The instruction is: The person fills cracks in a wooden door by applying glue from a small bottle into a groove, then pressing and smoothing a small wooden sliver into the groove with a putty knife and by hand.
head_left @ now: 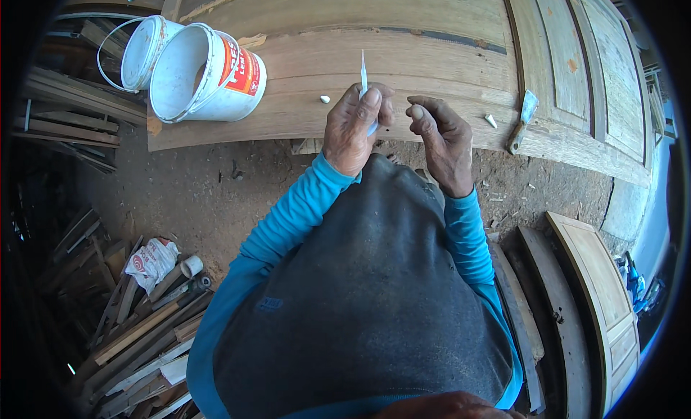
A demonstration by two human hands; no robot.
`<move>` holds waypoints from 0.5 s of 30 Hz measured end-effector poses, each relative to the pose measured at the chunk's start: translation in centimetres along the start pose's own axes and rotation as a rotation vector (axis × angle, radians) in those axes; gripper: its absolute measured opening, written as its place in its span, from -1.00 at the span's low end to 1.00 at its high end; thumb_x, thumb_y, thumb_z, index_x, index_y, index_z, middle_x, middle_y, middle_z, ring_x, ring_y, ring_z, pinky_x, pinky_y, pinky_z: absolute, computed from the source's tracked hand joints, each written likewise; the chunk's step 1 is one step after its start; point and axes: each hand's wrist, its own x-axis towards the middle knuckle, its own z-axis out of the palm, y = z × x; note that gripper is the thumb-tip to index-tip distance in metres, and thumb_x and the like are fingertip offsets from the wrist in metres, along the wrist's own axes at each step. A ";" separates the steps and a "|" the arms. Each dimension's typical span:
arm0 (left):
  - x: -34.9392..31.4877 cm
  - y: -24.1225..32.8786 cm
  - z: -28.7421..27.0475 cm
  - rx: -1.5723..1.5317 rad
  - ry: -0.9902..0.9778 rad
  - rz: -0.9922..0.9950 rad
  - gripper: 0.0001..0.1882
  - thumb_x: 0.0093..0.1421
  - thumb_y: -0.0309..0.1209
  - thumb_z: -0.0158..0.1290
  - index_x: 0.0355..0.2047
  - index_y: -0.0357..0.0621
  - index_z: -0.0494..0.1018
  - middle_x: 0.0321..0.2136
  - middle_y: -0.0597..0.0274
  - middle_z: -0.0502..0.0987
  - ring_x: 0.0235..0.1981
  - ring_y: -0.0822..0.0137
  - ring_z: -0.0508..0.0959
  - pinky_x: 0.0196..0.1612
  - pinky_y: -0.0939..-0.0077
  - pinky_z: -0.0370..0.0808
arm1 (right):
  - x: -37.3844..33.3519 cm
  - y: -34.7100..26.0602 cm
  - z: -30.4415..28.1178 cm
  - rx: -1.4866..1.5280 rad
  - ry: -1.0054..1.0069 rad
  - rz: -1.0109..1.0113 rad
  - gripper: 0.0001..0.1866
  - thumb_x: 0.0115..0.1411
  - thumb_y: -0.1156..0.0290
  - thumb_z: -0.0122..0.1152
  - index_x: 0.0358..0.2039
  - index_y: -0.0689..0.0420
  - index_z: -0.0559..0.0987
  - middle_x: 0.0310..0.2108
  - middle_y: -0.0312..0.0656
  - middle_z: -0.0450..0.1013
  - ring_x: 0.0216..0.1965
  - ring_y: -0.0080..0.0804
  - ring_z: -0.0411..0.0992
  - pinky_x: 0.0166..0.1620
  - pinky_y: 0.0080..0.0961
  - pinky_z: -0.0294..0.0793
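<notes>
So, left hand has the tube pinched between thumb and fingers, tip up, probably so nothing dribbles out. Right hand is just beside it, not touching, thumb and forefinger nearly together; can't tell if they've got anything. Both are at the panel's near edge. Knife lies off right, handy I'd guess; buckets sit left, likely to spare the elbows.

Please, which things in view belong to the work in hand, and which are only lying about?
Probably in the work:
slim pointed tube, held in the left hand
wooden panel before the hands
small white piece
white cone
scraper

Probably just lying about:
large white bucket
white sack
loose boards, lower left
</notes>
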 end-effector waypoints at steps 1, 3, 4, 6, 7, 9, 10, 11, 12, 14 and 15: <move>0.4 -0.3 -0.5 0.004 0.064 0.041 -0.56 0.50 -0.06 0.03 0.05 -0.23 0.44 -0.34 0.32 0.48 -0.32 0.42 0.48 -0.17 0.47 0.48 | -0.2 0.1 0.6 0.039 -0.059 0.086 -0.56 0.43 0.14 0.28 0.03 0.31 0.62 -0.21 -0.13 0.62 -0.27 -0.50 0.59 -0.22 -0.55 0.55; 1.7 0.1 -1.0 0.144 0.055 0.028 -0.56 0.54 -0.03 -0.08 -0.02 -0.20 0.45 -0.19 0.12 0.60 -0.13 0.34 0.56 0.03 0.34 0.50 | -0.1 0.1 1.3 0.117 -0.184 0.252 -0.53 0.44 0.08 0.25 0.01 0.31 0.61 -0.27 -0.13 0.62 -0.31 -0.49 0.60 -0.24 -0.55 0.56; 2.4 0.8 -0.5 0.208 0.050 0.014 -0.56 0.55 -0.01 -0.11 -0.03 -0.19 0.45 -0.15 0.07 0.62 -0.07 0.33 0.56 0.06 0.32 0.51 | 0.1 0.1 2.2 0.277 -0.174 0.236 -0.53 0.44 0.03 0.22 -0.05 0.27 0.60 -0.36 -0.16 0.62 -0.37 -0.50 0.60 -0.28 -0.57 0.57; 2.9 1.3 -1.3 0.244 0.000 0.029 -0.55 0.57 0.00 -0.17 -0.04 -0.16 0.43 -0.07 -0.01 0.63 0.04 0.30 0.55 0.14 0.30 0.49 | 0.7 0.3 3.8 0.354 -0.194 0.221 -0.56 0.44 0.06 0.23 -0.06 0.26 0.60 -0.35 -0.17 0.63 -0.37 -0.50 0.61 -0.28 -0.58 0.57; 2.8 1.1 -2.1 0.229 -0.028 0.056 -0.54 0.57 0.01 -0.20 -0.04 -0.15 0.42 -0.03 -0.05 0.63 0.10 0.27 0.54 0.19 0.29 0.48 | 0.9 0.3 4.6 0.394 -0.201 0.212 -0.58 0.44 0.07 0.24 -0.07 0.25 0.60 -0.35 -0.17 0.64 -0.36 -0.51 0.61 -0.27 -0.58 0.57; 3.8 1.2 -3.1 0.202 -0.098 0.097 -0.54 0.58 0.01 -0.24 -0.03 -0.14 0.41 0.02 -0.10 0.63 0.18 0.23 0.51 0.25 0.27 0.45 | 1.4 0.8 5.7 0.475 -0.157 0.243 -0.60 0.43 0.11 0.27 0.01 0.21 0.55 -0.30 -0.14 0.64 -0.38 -0.49 0.61 -0.31 -0.57 0.56; 4.3 1.5 -3.7 0.197 -0.132 0.096 -0.54 0.58 0.01 -0.25 -0.02 -0.13 0.41 0.03 -0.11 0.62 0.21 0.21 0.49 0.27 0.25 0.43 | 1.7 0.9 6.4 0.543 -0.107 0.257 -0.59 0.42 0.12 0.28 0.03 0.21 0.54 -0.29 -0.14 0.63 -0.38 -0.48 0.61 -0.32 -0.56 0.56; 4.6 1.5 -4.3 0.191 -0.161 0.090 -0.54 0.59 0.01 -0.27 -0.01 -0.12 0.40 0.03 -0.12 0.62 0.25 0.20 0.47 0.30 0.24 0.42 | 1.8 1.1 7.2 0.611 -0.056 0.279 -0.59 0.42 0.13 0.29 0.05 0.20 0.53 -0.28 -0.14 0.63 -0.39 -0.47 0.61 -0.34 -0.56 0.56; 5.0 1.7 -4.8 0.195 -0.201 0.089 -0.53 0.59 0.01 -0.28 0.00 -0.12 0.41 0.07 -0.14 0.61 0.32 0.15 0.41 0.35 0.21 0.35 | 2.2 1.3 7.8 0.686 -0.017 0.271 -0.59 0.43 0.15 0.27 0.08 0.19 0.51 -0.27 -0.14 0.62 -0.40 -0.46 0.60 -0.36 -0.55 0.55; 5.9 1.9 -6.0 0.198 -0.273 0.094 -0.53 0.59 0.00 -0.29 -0.01 -0.12 0.42 0.11 -0.14 0.59 0.36 0.11 0.37 0.39 0.19 0.30 | 2.8 1.1 9.3 0.782 0.016 0.257 -0.61 0.44 0.16 0.25 0.08 0.19 0.51 -0.25 -0.15 0.61 -0.40 -0.46 0.59 -0.37 -0.55 0.54; 6.3 2.1 -6.6 0.203 -0.311 0.098 -0.53 0.59 0.00 -0.29 -0.01 -0.12 0.42 0.13 -0.13 0.58 0.38 0.09 0.35 0.41 0.17 0.27 | 3.1 1.1 10.0 0.833 0.032 0.247 -0.61 0.45 0.16 0.24 0.08 0.19 0.51 -0.24 -0.15 0.60 -0.40 -0.47 0.58 -0.37 -0.55 0.53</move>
